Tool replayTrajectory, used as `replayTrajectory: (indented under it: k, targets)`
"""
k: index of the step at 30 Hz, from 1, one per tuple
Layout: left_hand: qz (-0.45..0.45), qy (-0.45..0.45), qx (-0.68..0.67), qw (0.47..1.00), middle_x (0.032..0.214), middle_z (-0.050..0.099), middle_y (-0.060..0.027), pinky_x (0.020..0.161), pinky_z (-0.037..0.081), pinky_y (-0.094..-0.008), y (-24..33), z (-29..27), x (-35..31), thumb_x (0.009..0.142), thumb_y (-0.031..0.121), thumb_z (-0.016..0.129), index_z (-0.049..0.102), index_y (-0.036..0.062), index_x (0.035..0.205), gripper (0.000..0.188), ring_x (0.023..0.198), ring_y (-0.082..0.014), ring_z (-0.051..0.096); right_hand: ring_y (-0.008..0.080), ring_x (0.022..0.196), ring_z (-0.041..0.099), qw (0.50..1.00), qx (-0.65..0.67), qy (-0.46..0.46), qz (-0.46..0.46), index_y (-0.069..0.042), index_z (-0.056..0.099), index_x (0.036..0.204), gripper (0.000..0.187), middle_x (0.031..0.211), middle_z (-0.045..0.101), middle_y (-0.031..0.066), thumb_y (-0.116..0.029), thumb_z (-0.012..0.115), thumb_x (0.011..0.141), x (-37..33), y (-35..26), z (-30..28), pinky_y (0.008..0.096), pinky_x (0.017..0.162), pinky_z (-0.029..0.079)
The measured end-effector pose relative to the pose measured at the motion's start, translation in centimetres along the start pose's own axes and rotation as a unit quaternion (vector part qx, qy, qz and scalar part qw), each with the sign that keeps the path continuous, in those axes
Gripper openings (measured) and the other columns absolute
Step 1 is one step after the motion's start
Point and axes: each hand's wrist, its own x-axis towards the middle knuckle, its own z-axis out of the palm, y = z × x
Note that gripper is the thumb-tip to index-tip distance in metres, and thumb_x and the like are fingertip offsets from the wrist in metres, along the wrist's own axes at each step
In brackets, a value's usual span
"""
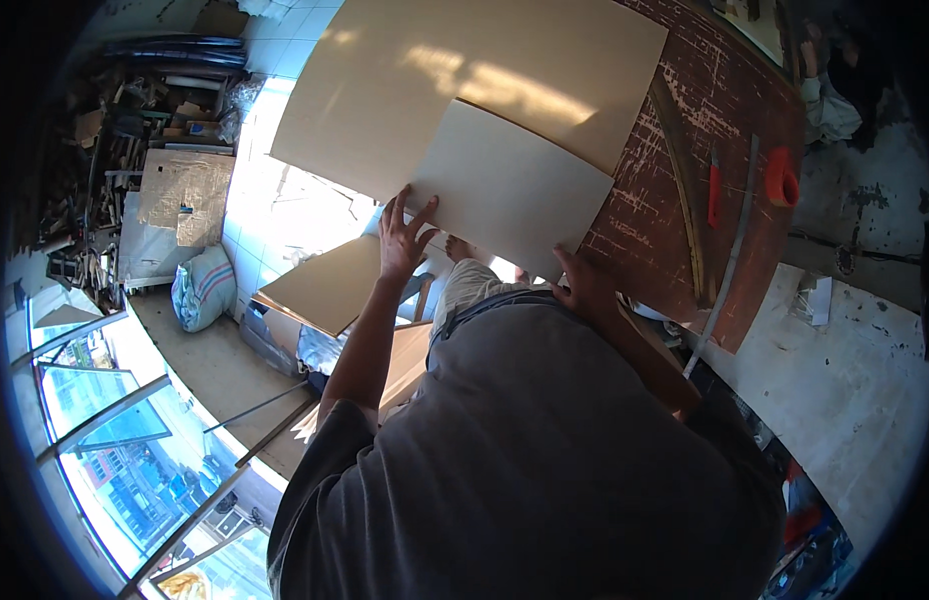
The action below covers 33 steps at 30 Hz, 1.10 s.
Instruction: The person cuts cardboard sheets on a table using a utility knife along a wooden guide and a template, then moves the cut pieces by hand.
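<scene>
A smaller pale grey board [515, 180] lies on top of a large tan sheet [385, 90], its near edge toward my body. My left hand [403, 238] has its fingers spread, with the fingertips resting at the left near corner of the grey board. At the right near corner, my right hand [582, 283] touches the board with a fingertip; its thumb sits apart from that finger. The other right fingers are partly hidden. Both boards rest on a worn reddish-brown table [645, 215], and the tan sheet overhangs its left side.
On the table's right lie a wooden strip [680, 170], a red-handled knife [714, 195], a long metal ruler [737, 230] and a red tape roll [781, 178]. Another tan board [330, 285] leans low on the left. A woven sack [204, 288] stands beside cluttered shelves [95, 180].
</scene>
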Motion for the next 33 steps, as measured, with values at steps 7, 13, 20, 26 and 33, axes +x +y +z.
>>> replayTrajectory:
  k: [7, 13, 20, 26, 33]
  targets:
    - [-0.005, 0.041, -0.011, 0.999, 0.138, 0.044, -0.0130, 0.102, 0.040, -0.0504, -0.2, -0.4, -0.6, 0.072, 0.028, 0.081, 0.065, 0.0310, 0.128, 0.058, 0.126, -0.0351, 0.045, 0.0361, 0.109, 0.062, 0.999, 0.046, -0.021, -0.007, -0.007, 0.042, 0.146, 0.074, 0.122, 0.061, 0.0191, -0.028, 0.074, 0.082, 0.1, 0.8, 0.4, 0.0463, 0.091, 0.050]
    - [-0.013, 0.048, -0.015, 0.999, 0.128, 0.050, -0.0125, 0.102, 0.042, -0.0500, -0.3, -0.8, -0.5, 0.069, 0.027, 0.083, 0.067, 0.0240, 0.121, 0.054, 0.119, -0.0334, 0.049, 0.0372, 0.120, 0.058, 0.996, 0.043, -0.082, 0.012, -0.005, 0.041, 0.146, 0.072, 0.132, 0.057, 0.0210, -0.031, 0.072, 0.086, 0.6, 1.1, -0.4, 0.0458, 0.099, 0.047]
    - [0.034, 0.051, 0.006, 0.998, 0.122, 0.052, -0.0081, 0.093, 0.045, -0.0449, -3.0, -0.1, -0.9, 0.069, 0.022, 0.084, 0.063, 0.0159, 0.125, 0.060, 0.107, -0.0259, 0.054, 0.0225, 0.077, 0.060, 0.998, 0.030, 0.011, -0.062, -0.005, 0.047, 0.143, 0.069, 0.093, 0.063, 0.0110, -0.041, 0.071, 0.088, 0.9, 1.7, -0.2, 0.0384, 0.072, 0.051]
    - [0.092, -0.024, -0.070, 0.993, 0.114, 0.053, -0.0083, 0.088, 0.052, -0.0416, -6.0, -0.9, 2.0, 0.068, 0.022, 0.084, 0.068, 0.0181, 0.118, 0.053, 0.099, -0.0244, 0.058, 0.0270, 0.087, 0.063, 0.999, 0.015, -0.023, -0.038, -0.007, 0.048, 0.142, 0.069, 0.090, 0.064, 0.0097, -0.043, 0.071, 0.088, 0.7, 1.3, -0.7, 0.0419, 0.078, 0.050]
    - [0.114, -0.029, -0.102, 0.988, 0.113, 0.053, -0.0075, 0.083, 0.056, -0.0381, -6.3, -1.7, 2.8, 0.067, 0.012, 0.084, 0.069, 0.0191, 0.121, 0.056, 0.094, -0.0233, 0.060, 0.0349, 0.107, 0.063, 0.997, -0.020, -0.053, -0.047, -0.006, 0.045, 0.141, 0.068, 0.122, 0.062, 0.0175, -0.041, 0.067, 0.088, 0.8, 0.7, -0.8, 0.0452, 0.088, 0.051]
